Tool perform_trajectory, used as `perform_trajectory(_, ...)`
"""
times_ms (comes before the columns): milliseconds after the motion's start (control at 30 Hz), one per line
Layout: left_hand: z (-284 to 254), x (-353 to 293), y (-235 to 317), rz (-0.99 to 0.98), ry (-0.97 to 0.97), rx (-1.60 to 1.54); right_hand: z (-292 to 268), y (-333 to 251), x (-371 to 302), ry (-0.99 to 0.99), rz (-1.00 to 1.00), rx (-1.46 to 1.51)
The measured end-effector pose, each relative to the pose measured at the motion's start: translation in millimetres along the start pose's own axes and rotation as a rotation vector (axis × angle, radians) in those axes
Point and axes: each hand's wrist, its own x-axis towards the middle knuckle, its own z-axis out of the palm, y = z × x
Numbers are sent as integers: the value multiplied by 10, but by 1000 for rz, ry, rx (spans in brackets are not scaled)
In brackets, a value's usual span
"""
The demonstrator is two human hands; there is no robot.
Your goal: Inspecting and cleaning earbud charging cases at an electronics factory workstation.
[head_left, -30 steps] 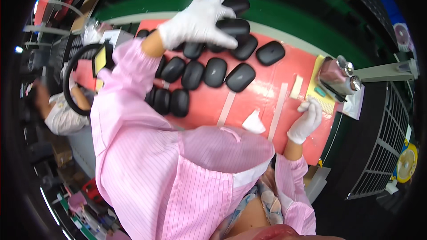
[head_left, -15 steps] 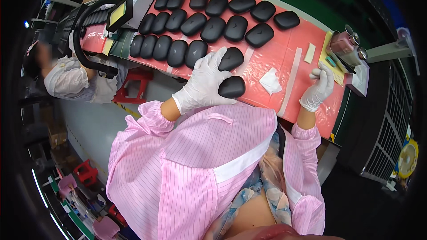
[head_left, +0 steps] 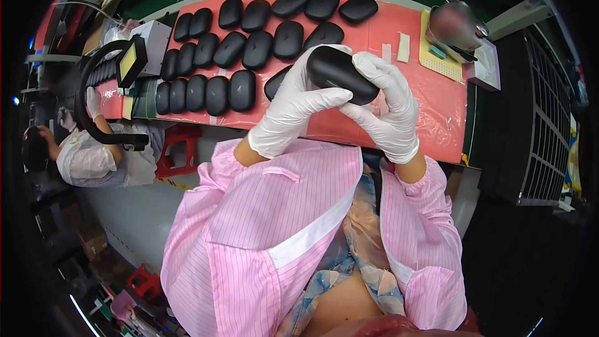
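My left hand (head_left: 288, 111) and my right hand (head_left: 392, 111), both in white gloves, hold a smooth black oblong case (head_left: 340, 73) above the table, close in front of me. The left fingers wrap its left end, with the thumb along the near side. My right fingers and thumb grip its right end. Several more black cases (head_left: 217, 95) lie in rows on the pink table covering (head_left: 430, 109), to the left and behind my hands. One case (head_left: 275, 84) is partly hidden by my left hand.
At the right stand a metal container (head_left: 452, 25), a yellow pad (head_left: 442, 70) with a green block (head_left: 437, 52), and a white box (head_left: 485, 73). A pale strip (head_left: 403, 47) lies nearby. A framed lamp on a black hose (head_left: 83, 97) rises at left, near another person (head_left: 93, 156).
My left hand has lifted a black case off the table. My right hand has come left from beside the yellow pad and now grips the case too. The view has shifted.
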Motion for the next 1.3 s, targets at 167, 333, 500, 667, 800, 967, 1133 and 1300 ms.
perform_trajectory(167,95,52,-141,47,25,-126,-144,12,12,-54,239,211)
perform_trajectory(333,149,113,-56,-70,-4,-210,-150,55,-38,-84,214,152)
perform_trajectory(500,170,146,-122,29,-7,-40,-143,76,99,361,605,886)
perform_trajectory(667,126,141,-64,-127,-13,-120,-295,-63,37,79,-84,-399)
perform_trajectory(800,144,178,-98,-75,-107,-36,-350,23,5,36,9,-273)
perform_trajectory(967,220,241,-174,-63,-161,48,-528,-5,-140,310,219,-58)
perform_trajectory(1133,145,325,-125,-305,-167,-397,-1103,209,-574,586,31,-781)
perform_trajectory(1300,-50,389,-406,-565,-155,-655,-1449,406,-1125,518,33,-1231)
